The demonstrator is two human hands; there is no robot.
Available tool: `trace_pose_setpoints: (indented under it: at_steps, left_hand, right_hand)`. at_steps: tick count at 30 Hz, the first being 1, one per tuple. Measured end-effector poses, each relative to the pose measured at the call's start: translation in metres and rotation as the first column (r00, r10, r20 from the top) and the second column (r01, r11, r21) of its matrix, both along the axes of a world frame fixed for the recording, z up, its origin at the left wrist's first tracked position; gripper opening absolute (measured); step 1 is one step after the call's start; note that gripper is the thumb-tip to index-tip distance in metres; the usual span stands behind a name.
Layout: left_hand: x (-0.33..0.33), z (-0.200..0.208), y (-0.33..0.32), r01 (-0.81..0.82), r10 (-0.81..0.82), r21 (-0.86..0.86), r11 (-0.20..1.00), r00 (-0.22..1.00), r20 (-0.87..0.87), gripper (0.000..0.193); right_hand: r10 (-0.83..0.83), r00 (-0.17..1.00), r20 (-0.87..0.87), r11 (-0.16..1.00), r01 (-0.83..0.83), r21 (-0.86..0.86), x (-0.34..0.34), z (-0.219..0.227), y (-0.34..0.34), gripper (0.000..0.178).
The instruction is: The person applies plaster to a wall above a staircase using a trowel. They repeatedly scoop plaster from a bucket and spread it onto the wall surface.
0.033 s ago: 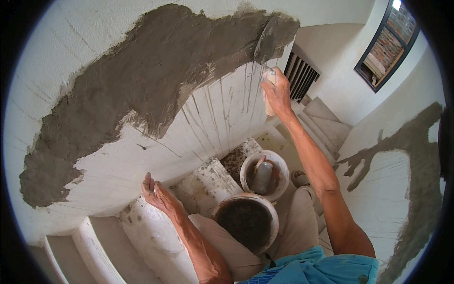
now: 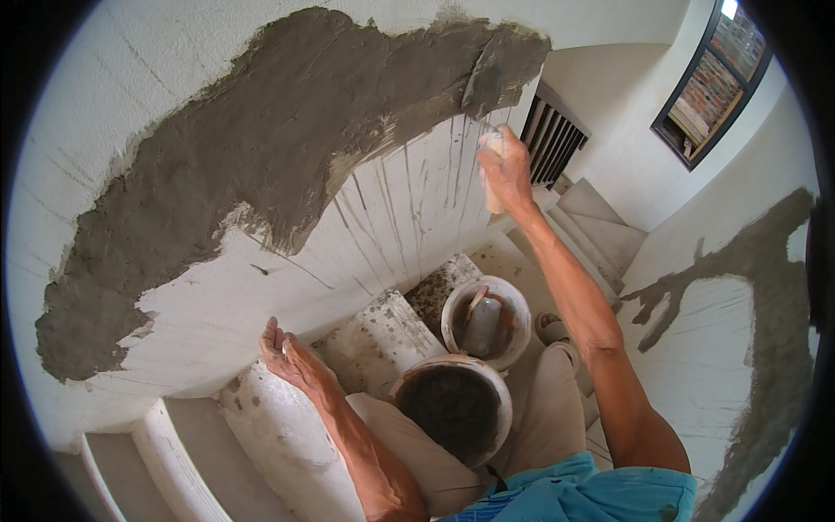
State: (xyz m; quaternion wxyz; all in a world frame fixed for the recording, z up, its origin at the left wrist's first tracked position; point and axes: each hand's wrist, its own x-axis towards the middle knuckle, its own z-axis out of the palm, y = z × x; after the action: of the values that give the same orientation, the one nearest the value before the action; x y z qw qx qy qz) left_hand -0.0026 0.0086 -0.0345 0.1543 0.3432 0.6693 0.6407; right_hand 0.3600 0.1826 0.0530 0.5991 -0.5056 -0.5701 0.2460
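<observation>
My right hand [image 2: 509, 172] is closed around the pale handle of a trowel [image 2: 484, 85]. The trowel's blade lies against the wet grey mortar patch [image 2: 304, 104], close to its right end at the wall corner. Lower left, my left hand [image 2: 294, 358] is held up near the white wall [image 2: 200, 300] with its fingers stretched out, and nothing shows in it. Between my legs stands a bucket [image 2: 507, 418] of dark mortar. Just beyond it, a second bucket [image 2: 527, 317] holds a greyish bottle-like object [image 2: 482, 326] in murky liquid.
Steps [image 2: 204, 444] run down at the lower left, and mortar-splashed treads [image 2: 378, 335] lie under the wall. More stairs [image 2: 600, 213] and a dark railing [image 2: 552, 135] are at the right. Another grey patch [image 2: 774, 261] covers the right wall, below a black-framed window [image 2: 713, 83].
My right hand and the trowel have shifted slightly to the left, the blade turning a little on the mortar. My left hand has stayed in place.
</observation>
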Motion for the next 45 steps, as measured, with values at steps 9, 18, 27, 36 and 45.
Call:
trace_pose_setpoints:
  at_steps: [9,18,27,36,45]
  left_hand:
    - [0.004,0.003,0.0,-0.005,0.006,0.017,1.0,1.0,-0.023,0.046]
    - [0.006,0.002,0.001,-0.004,0.005,0.028,1.0,0.999,-0.052,0.045]
    - [0.005,0.004,-0.001,-0.008,0.009,0.018,1.0,0.998,-0.068,0.046]
    - [0.003,0.0,0.001,0.024,-0.022,0.02,1.0,0.996,-0.088,0.047]
    - [-0.009,-0.003,0.004,-0.038,0.037,-0.037,0.999,0.999,-0.032,0.047]
  right_hand:
    - [0.072,0.974,0.214,0.997,-0.078,0.019,-0.015,-0.036,-0.027,0.015]
    - [0.024,0.99,0.142,0.999,-0.028,0.029,-0.007,-0.013,-0.002,0.015]
    - [0.003,0.997,0.077,1.0,-0.004,0.01,-0.003,-0.019,-0.008,0.016]
    - [0.041,0.941,0.337,0.981,-0.101,0.163,-0.017,-0.031,-0.012,0.021]
    - [0.177,0.98,0.095,0.978,-0.164,-0.125,-0.024,-0.052,-0.06,0.016]
